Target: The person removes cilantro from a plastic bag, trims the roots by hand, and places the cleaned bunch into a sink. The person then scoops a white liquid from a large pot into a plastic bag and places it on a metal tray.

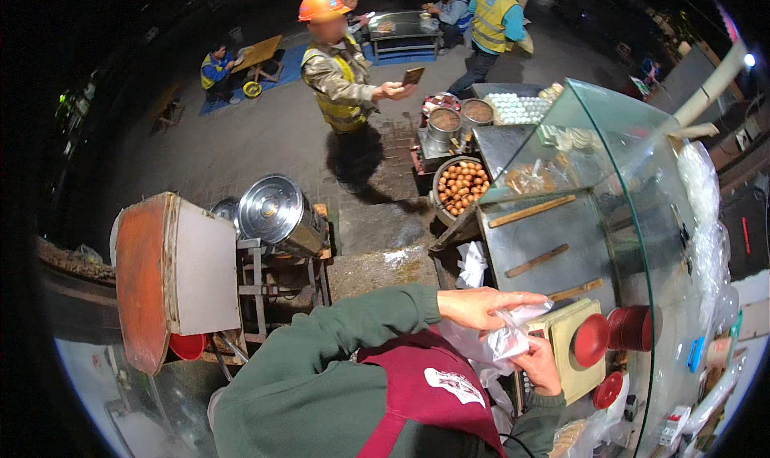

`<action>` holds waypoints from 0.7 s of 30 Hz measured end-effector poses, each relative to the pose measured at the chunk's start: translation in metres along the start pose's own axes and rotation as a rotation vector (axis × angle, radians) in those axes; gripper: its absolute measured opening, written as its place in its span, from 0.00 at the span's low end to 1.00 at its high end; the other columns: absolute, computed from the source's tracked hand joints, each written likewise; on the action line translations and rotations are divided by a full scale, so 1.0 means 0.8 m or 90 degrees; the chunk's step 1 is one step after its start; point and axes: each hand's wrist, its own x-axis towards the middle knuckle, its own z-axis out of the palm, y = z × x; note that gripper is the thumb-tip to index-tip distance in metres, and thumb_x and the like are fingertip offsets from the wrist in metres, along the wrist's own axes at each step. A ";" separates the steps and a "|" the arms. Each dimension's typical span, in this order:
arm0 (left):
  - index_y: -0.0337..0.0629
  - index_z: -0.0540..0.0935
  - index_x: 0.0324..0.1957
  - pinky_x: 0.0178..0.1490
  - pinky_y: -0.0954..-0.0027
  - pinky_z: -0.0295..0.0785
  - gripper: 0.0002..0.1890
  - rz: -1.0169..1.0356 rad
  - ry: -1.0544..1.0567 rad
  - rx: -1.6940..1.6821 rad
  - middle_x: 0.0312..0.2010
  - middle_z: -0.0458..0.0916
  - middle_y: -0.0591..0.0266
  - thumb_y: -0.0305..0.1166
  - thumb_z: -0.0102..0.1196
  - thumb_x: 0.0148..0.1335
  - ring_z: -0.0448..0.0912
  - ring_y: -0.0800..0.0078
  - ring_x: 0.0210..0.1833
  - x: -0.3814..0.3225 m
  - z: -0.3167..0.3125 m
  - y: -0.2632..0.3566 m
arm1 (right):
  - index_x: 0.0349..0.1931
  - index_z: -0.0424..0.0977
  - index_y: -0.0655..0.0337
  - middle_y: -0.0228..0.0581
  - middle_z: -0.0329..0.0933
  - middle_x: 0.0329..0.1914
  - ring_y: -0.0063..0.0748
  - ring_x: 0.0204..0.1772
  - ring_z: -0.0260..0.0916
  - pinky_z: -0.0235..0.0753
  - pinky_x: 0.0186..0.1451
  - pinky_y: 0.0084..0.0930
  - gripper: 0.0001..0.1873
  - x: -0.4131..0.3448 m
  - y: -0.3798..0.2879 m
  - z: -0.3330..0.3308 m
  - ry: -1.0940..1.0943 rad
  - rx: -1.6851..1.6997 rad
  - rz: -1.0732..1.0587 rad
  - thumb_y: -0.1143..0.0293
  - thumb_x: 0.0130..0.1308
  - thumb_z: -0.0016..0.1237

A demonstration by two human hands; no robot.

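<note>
A thin clear plastic bag (502, 336) is stretched between my hands in front of my maroon apron (415, 374). My left hand (478, 307) grips its upper side, with the index finger extended along it. Lower down, my right hand (539, 366) pinches the bag's other edge. Whether anything is inside the bag cannot be seen. Just beyond my right hand is a weighing scale with a yellowish flat top (568, 331), partly covered by my hands and the bag. A red round dish (591, 340) rests on it, beside a stack of red dishes (628, 328).
A glass guard (625, 175) rises along the metal counter (541, 223), which carries wooden strips (537, 260). Beyond stands a pot of brown eggs (462, 187). A person in an orange helmet (343, 79) holds out a phone (413, 76). Left is a lidded steel pot (272, 210).
</note>
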 end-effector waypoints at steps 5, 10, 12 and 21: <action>0.49 0.54 0.80 0.69 0.58 0.73 0.55 0.089 0.197 -0.033 0.78 0.56 0.55 0.29 0.75 0.55 0.75 0.64 0.68 0.033 0.001 -0.016 | 0.42 0.80 0.65 0.32 0.83 0.36 0.16 0.36 0.76 0.74 0.40 0.17 0.06 -0.028 0.024 -0.025 0.251 0.103 -0.151 0.81 0.66 0.55; 0.42 0.70 0.58 0.48 0.67 0.77 0.34 -0.128 0.435 0.103 0.47 0.79 0.63 0.32 0.77 0.54 0.77 0.75 0.40 0.062 0.025 -0.016 | 0.36 0.75 0.64 0.29 0.76 0.34 0.17 0.37 0.71 0.72 0.42 0.16 0.05 -0.032 0.010 -0.047 0.509 0.019 -0.176 0.79 0.65 0.59; 0.40 0.76 0.49 0.42 0.69 0.77 0.24 -0.021 0.345 0.135 0.37 0.80 0.63 0.35 0.76 0.56 0.78 0.75 0.34 0.095 0.062 -0.024 | 0.36 0.73 0.63 0.29 0.74 0.34 0.17 0.39 0.72 0.75 0.43 0.18 0.08 -0.025 0.013 -0.040 0.461 -0.046 -0.168 0.80 0.64 0.61; 0.39 0.83 0.40 0.50 0.75 0.75 0.01 -0.086 0.175 -0.253 0.38 0.84 0.69 0.23 0.61 0.70 0.79 0.83 0.41 0.144 0.106 -0.076 | 0.43 0.77 0.64 0.30 0.77 0.40 0.20 0.43 0.74 0.74 0.50 0.21 0.08 -0.071 0.051 -0.038 0.370 0.279 -0.212 0.75 0.68 0.61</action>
